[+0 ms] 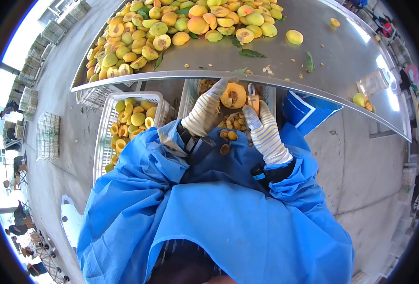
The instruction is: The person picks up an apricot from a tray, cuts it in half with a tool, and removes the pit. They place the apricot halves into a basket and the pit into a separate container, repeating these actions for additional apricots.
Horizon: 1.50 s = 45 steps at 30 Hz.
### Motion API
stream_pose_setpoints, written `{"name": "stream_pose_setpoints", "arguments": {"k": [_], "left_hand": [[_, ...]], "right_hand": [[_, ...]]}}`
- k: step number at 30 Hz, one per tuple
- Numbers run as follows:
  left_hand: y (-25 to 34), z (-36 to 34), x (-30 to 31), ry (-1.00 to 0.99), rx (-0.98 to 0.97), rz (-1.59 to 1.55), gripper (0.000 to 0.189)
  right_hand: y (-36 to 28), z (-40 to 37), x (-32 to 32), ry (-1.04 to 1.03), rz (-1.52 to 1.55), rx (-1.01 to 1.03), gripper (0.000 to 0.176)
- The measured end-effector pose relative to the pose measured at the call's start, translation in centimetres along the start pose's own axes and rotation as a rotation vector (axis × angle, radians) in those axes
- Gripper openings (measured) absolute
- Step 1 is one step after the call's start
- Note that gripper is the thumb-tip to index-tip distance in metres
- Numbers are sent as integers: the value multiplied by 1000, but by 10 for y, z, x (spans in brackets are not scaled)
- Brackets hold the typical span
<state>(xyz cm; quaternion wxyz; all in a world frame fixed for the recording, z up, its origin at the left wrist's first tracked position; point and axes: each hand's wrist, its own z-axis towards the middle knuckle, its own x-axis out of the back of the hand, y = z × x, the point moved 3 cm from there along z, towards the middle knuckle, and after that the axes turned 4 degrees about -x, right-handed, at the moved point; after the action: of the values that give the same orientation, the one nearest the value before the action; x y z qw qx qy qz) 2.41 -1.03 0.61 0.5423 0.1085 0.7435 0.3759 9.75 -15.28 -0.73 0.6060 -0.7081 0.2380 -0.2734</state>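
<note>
My left hand [205, 110], in a striped knit glove, is closed on a peach half [234, 96] whose cut orange face shows. In my right hand [267, 135], gloved alike, is a pitting tool [253, 101] with an orange-brown handle and a looped metal tip pointing up beside the fruit. The tip and the peach half look apart. Beneath both hands, a white crate [186, 97] holds pits and brown scraps [236, 121]. A few scraps [229, 135] lie on my blue apron.
A metal table [304, 61] with a raised edge bears a heap of peaches [171, 28], leaves and a clear plastic jar [374, 81]. Left stands a white crate of peach halves [132, 118]. A blue bag [309, 111] hangs at right. Stacked crates and people are farther left.
</note>
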Motion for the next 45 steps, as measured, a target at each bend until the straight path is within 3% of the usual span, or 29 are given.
{"name": "stream_pose_setpoints", "arguments": {"k": [3,5,7,9,11,15,18,20,22,24,29,38,45], "left_hand": [[-4,-1,-4,-143,16,-21,46],[-10,1,-3,-167,43,-41,47],[-11,1,-8,-189,90,-95,47],[-6,-1,-6,-94,10,-57,47],[-3,2,3,-32,-90,-87,48],[14,-4,-4,-13,-108,-119,49],[6,-3,-8,-200,-37,-252,54],[4,-6,-13,-221,13,-292,63],[-1,-4,-8,-318,104,-316,59],[4,-9,-13,-369,188,-321,50],[-5,-3,2,-53,100,-319,52],[-2,-5,-4,-27,65,-257,47],[-4,-8,2,10,130,-301,36]], "right_hand": [[-16,-3,0,89,83,52,32],[-27,-1,-6,163,13,269,32],[-27,0,-9,80,-60,289,35],[-23,0,-14,13,-153,331,36],[-14,-1,-14,-17,-93,241,31],[-8,4,-10,38,123,44,27],[-19,3,-8,32,310,-151,27],[-23,3,-7,49,346,-123,26],[-23,4,0,18,355,-154,26],[-27,5,3,101,155,46,27],[-34,-5,7,112,-195,291,33],[-22,-9,-5,54,-725,360,38],[-22,-9,-6,-14,-749,300,43]]}}
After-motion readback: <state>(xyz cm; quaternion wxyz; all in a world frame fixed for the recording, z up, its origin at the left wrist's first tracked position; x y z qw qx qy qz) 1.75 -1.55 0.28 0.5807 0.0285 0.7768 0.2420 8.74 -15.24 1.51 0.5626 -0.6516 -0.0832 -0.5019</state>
